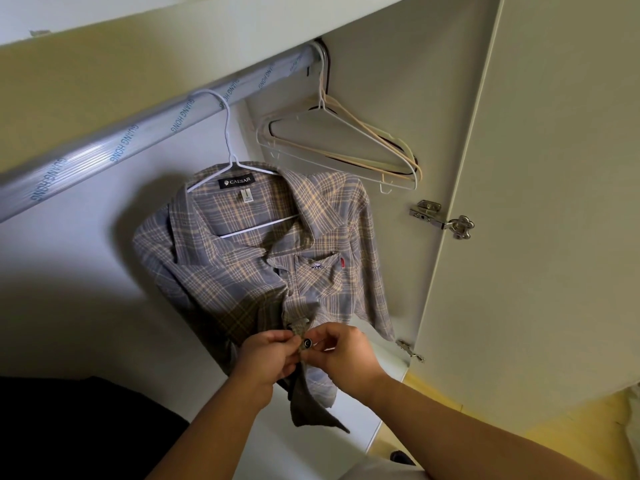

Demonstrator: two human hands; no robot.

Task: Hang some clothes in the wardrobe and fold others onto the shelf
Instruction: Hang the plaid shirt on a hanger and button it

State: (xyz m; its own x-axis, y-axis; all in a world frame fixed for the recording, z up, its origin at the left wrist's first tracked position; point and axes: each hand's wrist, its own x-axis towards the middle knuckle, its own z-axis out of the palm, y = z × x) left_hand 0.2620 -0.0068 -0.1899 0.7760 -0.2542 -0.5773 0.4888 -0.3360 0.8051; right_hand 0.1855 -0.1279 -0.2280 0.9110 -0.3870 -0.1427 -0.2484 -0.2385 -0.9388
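plaid shirt (263, 265) on white hanger (228, 147) | soft, light, limp | left hand (263, 355) pinching placket edge | right hand (346, 355) pinching cloth at snap button (307, 342) | best gripped beside button

The wardrobe (374, 81) has a pale back wall (86, 271), unevenly lit, with soft shadow low on the left. A film-wrapped rail (138, 133) runs under the top board (207, 22). The door (554, 202) stands open on the right, on two metal hinges (441, 220). Below it shows yellow floor (485, 403).
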